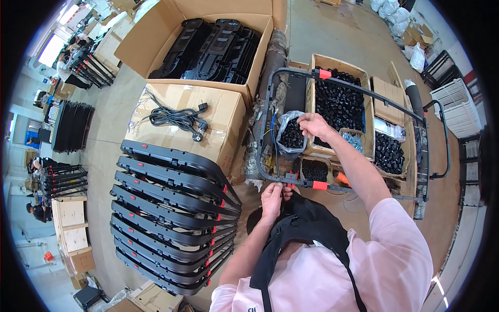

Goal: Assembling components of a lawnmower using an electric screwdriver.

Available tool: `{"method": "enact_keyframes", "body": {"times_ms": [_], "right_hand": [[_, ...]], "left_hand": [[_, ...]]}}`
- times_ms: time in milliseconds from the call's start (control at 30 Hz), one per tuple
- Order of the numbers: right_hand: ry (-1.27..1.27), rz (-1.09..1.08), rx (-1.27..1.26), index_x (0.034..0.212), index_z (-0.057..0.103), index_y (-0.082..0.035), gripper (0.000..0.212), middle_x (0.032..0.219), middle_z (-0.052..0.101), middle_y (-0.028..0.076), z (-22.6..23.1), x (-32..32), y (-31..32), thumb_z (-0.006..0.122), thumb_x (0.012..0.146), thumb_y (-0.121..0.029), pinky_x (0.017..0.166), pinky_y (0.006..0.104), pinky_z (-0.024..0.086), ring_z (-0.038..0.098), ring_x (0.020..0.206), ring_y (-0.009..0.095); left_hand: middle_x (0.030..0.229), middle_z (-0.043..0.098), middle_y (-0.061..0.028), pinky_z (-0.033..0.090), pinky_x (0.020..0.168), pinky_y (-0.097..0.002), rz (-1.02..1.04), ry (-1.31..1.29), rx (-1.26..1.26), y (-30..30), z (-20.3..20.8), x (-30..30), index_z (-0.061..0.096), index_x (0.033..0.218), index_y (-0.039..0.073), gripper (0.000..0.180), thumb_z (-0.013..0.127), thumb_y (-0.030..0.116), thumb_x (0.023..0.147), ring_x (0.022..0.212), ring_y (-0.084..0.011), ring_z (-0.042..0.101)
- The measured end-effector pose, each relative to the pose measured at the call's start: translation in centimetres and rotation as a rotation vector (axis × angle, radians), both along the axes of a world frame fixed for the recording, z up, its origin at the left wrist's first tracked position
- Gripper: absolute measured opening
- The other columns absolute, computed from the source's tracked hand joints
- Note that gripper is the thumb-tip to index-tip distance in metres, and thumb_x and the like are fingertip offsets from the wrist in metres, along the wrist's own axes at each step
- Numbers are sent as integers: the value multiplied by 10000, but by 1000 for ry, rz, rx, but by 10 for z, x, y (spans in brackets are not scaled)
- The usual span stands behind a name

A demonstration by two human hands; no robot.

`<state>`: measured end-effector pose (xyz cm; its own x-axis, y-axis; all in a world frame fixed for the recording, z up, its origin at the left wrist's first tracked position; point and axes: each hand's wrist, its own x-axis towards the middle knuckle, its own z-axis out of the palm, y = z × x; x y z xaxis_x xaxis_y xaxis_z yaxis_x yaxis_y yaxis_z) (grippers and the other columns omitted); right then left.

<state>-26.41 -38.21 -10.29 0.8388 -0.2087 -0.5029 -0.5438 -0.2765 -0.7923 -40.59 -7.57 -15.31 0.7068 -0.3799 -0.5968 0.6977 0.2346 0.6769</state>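
Beside the stacked frames (pixel 171 218), the left hand (pixel 272 199) grips the black tube frame (pixel 343 93) while the right hand's (pixel 312 125) fingers pinch into a bag of black caps (pixel 290 136).

Frame tube (pixel 364 91): metal, matt black coat, smooth, w/ glossy red plastic clips (pixel 325 74). Left hand (pixel 272 197) gripping near bar, right hand (pixel 313 125) reaching into clear crinkly plastic bag (pixel 289 136) of small black plastic caps, looking semi-gloss. Far right boxes (pixel 340 101): raw brown corrugated cardboard, matt, holding more black plastic parts. Left stack of frames (pixel 171 218): black plastic/metal, slight sheen, red accents. Cable (pixel 176 118) on carton: black rubbery sheath, matt. Apron (pixel 301 229): black cloth, matt; shirt pink cloth. Floor looking like smooth concrete. Far left pallets pale raw wood.
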Motion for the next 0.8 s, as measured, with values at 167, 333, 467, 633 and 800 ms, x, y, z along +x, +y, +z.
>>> {"method": "enact_keyframes", "body": {"times_ms": [167, 333, 467, 633, 800], "right_hand": [[-76, -59, 179, 1244, 667, 35, 307, 905, 712, 76, 21, -45, 21, 644, 969, -97, 571, 255, 546, 678, 689, 121], [-158, -73, 382, 1178, 639, 50, 273, 940, 729, 101, 60, -111, 56, 695, 988, -138, 595, 261, 564, 710, 732, 141], [-34, -18, 628, 1165, 649, 30, 296, 910, 731, 101, 62, -182, 95, 726, 996, -200, 600, 276, 575, 721, 728, 161], [243, -433, 801, 1139, 661, -28, 260, 914, 712, 62, -3, -234, 144, 721, 1007, -244, 593, 264, 543, 687, 744, 134], [160, -585, 739, 1078, 673, -63, 205, 819, 614, -1, -67, -205, 179, 712, 1016, -255, 535, 279, 449, 539, 658, 94]], "left_hand": [[962, 742, -109, 600, 725, -326, 12, -40, -12, 2, 1, -2, 668, 1076, 23, 251, 569, 253, 1093, 819, -200, 735], [955, 742, -100, 600, 710, -317, -21, -47, 33, 8, -1, 0, 679, 1070, 30, 240, 577, 246, 1090, 808, -187, 730], [943, 733, -81, 601, 703, -311, -65, -56, 50, 15, -6, 5, 691, 1075, 32, 231, 598, 244, 1080, 803, -174, 724], [908, 679, -36, 590, 685, -290, -199, 9, 108, 26, 1, 19, 694, 1097, 27, 255, 641, 274, 1057, 776, -138, 695], [921, 692, -58, 595, 667, -302, -238, 37, 178, 26, 5, 29, 614, 1138, 14, 317, 680, 307, 1034, 743, -147, 697]]}}
